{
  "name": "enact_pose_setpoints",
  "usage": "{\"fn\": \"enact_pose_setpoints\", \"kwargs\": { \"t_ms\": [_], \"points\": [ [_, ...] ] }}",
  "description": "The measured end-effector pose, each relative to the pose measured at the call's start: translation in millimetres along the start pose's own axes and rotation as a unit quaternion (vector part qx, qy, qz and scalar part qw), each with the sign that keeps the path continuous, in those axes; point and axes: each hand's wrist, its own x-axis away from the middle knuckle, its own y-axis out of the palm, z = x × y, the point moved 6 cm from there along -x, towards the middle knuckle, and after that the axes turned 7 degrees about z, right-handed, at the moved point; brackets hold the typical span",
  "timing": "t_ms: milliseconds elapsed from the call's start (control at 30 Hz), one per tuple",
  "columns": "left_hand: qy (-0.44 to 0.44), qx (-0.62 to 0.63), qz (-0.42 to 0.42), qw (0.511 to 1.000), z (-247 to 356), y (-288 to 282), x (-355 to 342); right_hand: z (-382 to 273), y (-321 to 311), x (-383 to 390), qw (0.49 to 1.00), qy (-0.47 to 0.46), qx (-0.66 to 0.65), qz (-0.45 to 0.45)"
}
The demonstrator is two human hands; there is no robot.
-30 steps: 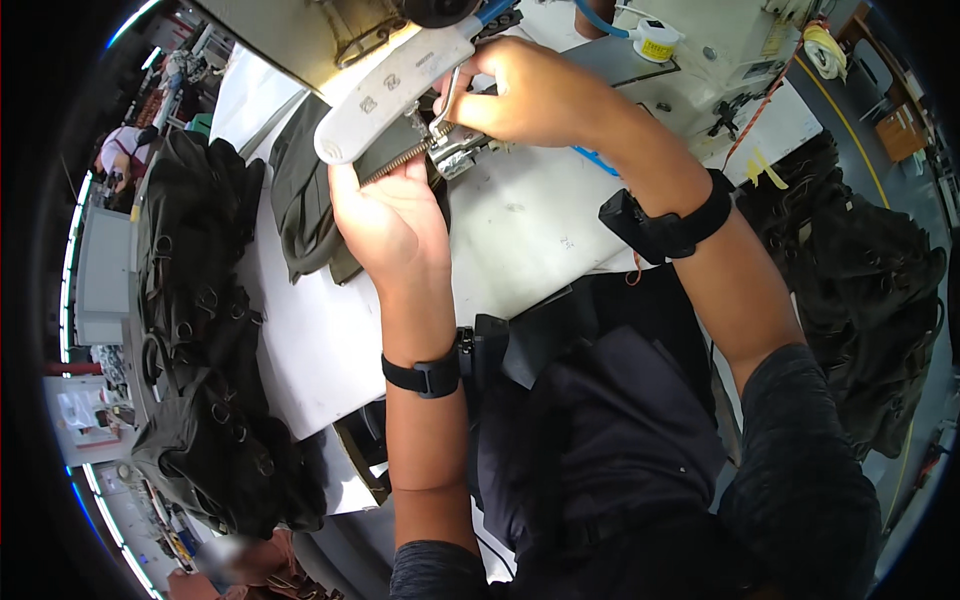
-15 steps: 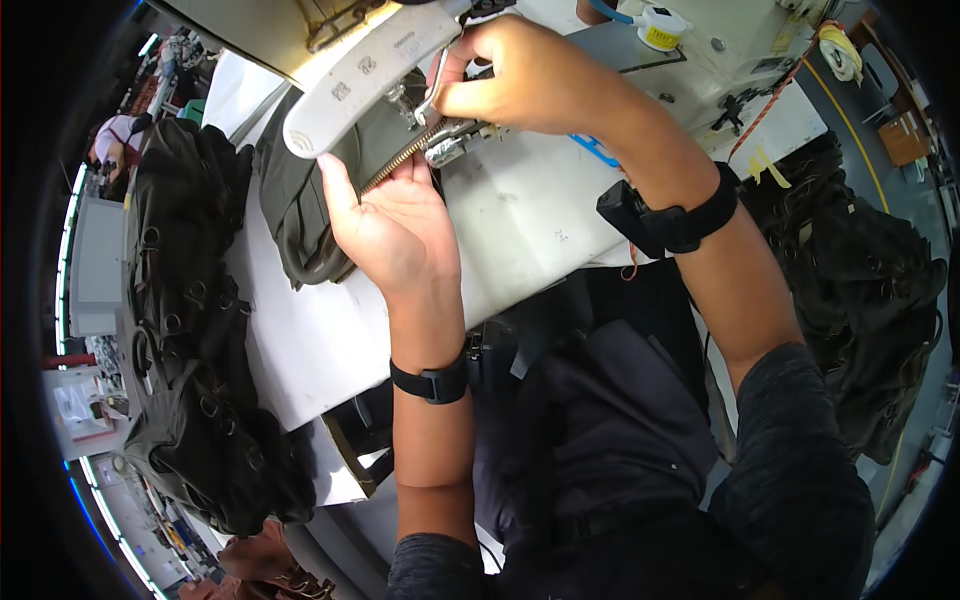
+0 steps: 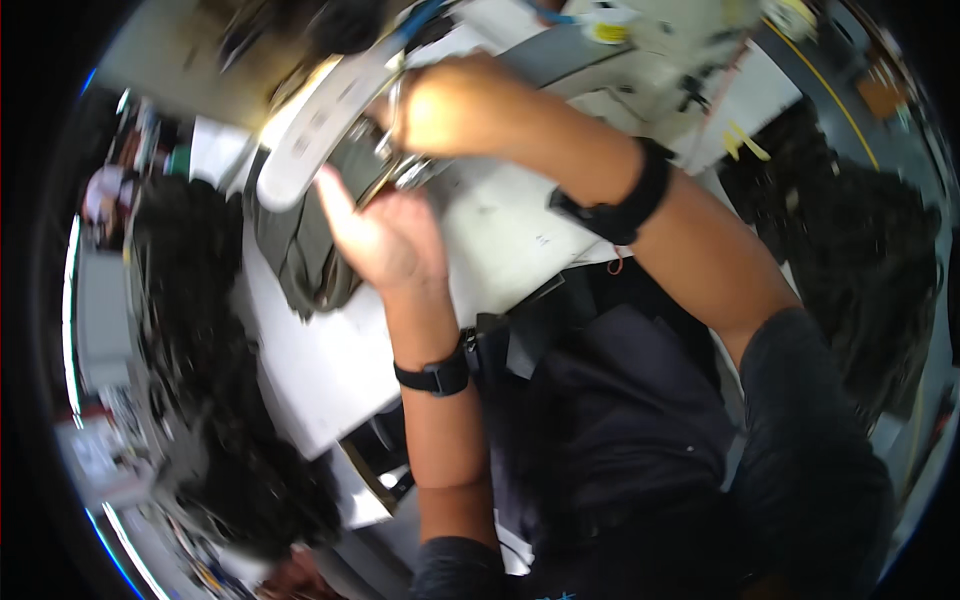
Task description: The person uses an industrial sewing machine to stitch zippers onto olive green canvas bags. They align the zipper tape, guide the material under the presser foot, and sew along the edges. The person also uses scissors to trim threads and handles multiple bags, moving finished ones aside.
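Observation:
My left hand (image 3: 390, 235) grips the near edge of a dark olive fabric bag (image 3: 310, 255), with the thumb over the cloth and the fingers partly under it. A zipper (image 3: 376, 188) runs along that edge, up to the needle area of a sewing machine (image 3: 320, 135). Beyond the needle area, my right hand (image 3: 450, 108) is bent close against the pale machine head. Its fingers are hidden and smeared by motion, so what they hold cannot be made out. The bag lies partly beneath the machine head.
A white worktable (image 3: 490, 225) spreads under the machine. Dark bags are heaped at the left (image 3: 195, 330) and more dark bags (image 3: 840, 260) at the right. A small white container (image 3: 608, 22) with a yellow label stands at the back. Brown material (image 3: 298, 577) shows at the lower left.
The view has shifted and blurred. My right hand has moved left and a little down, farther behind the machine head. My left hand keeps its hold on the bag edge.

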Motion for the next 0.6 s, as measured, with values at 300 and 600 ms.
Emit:
{"fn": "enact_pose_setpoints", "kwargs": {
  "t_ms": [300,600],
  "points": [
    [-0.090,0.043,-0.037,0.994,-11,-1,-2,12,-7,-16,0.972,0.161,-0.150,-0.079],
    [0.030,-0.213,0.049,0.975,8,-23,12,3,-5,9,0.943,0.125,-0.088,0.297]
  ]
}}
